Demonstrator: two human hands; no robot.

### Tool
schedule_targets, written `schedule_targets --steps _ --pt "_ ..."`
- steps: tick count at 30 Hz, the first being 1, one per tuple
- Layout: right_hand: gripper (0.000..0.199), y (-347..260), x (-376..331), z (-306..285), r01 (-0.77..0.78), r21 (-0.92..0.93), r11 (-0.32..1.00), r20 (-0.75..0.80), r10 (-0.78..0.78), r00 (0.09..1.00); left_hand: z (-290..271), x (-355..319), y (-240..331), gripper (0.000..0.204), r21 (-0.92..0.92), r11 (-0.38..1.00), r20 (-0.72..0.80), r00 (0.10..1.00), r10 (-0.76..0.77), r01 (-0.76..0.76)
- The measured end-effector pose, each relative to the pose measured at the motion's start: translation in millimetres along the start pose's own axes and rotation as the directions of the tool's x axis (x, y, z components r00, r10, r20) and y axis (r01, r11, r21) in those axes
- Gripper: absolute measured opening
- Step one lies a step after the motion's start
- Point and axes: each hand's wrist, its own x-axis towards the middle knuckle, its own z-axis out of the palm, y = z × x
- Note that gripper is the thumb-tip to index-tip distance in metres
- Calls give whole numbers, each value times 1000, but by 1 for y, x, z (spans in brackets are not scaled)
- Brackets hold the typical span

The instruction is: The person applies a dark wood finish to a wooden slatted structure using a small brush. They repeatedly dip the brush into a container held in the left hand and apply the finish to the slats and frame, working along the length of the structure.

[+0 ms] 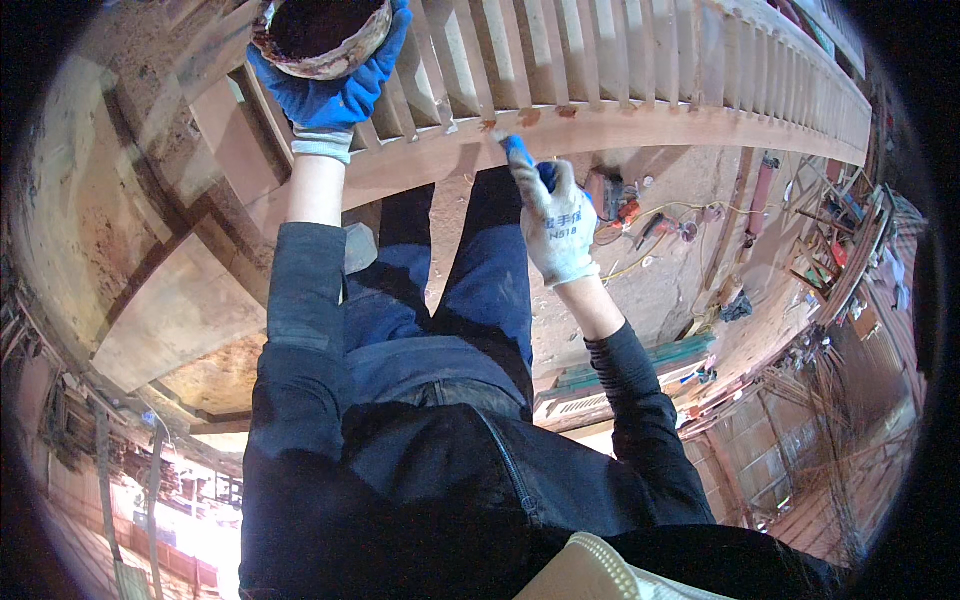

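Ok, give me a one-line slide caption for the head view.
Gloved left hand holds a paint-stained bowl while the gloved right hand works a blue-handled tool along a slatted wooden rail.

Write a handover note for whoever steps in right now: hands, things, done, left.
Left hand, blue glove, holds a round, stained bowl of dark reddish-brown filler up beside the slats.
Right hand, white knit glove with blue palm, grips a small blue-handled tool, tip at the long wooden rail of the slatted wooden balustrade.
Done: a few reddish dabs at slat feet near the tool.
Left: joints further right look bare.
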Motion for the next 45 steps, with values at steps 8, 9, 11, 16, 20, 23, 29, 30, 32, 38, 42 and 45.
schedule_targets --steps 8,9,11,16,20,23,29,30,32,38,42,45 --pt "59 4 5 -4 -23 -20 1000 41 23 999 0 2 -2 99 6 1000 -12 1000 5 -5" --pt "57 7 7 -2 -10 3 1000 -10 10 1000 0 2 -2 98 4 1000 -13 1000 7 -7" --pt "52 15 5 12 26 -86 996 47 -22 999 1 1 -2 97 1 1000 -16 1000 9 -9" --pt "43 8 7 -4 27 -53 998 92 -22 996 1 0 -1 94 8 1000 -24 999 22 -22" --pt "52 16 10 8 28 -132 991 94 -15 995 2 2 -4 92 7 1000 -28 999 18 -18" --pt "52 16 0 10 -35 -26 999 147 39 988 2 3 -3 91 11 1000 -34 999 28 -28" --pt "62 5 17 3 73 -89 993 70 -67 995 4 2 -3 88 24 999 -54 998 41 -40" --pt "61 3 15 1 65 -94 993 109 -55 993 4 2 -4 87 23 999 -55 998 39 -38" --pt "59 -3 10 -7 49 -104 993 188 -29 982 5 3 -5 86 26 999 -63 997 40 -39" --pt "57 5 19 -8 54 -102 993 93 -45 995 8 4 -6 83 34 997 -118 990 75 -72" --pt "58 3 7 -10 80 -59 995 143 -71 987 13 7 -11 81 81 987 -240 958 157 -141" --pt "62 7 18 -18 55 -39 998 77 -51 996 13 8 -15 80 84 987 -265 951 158 -140"
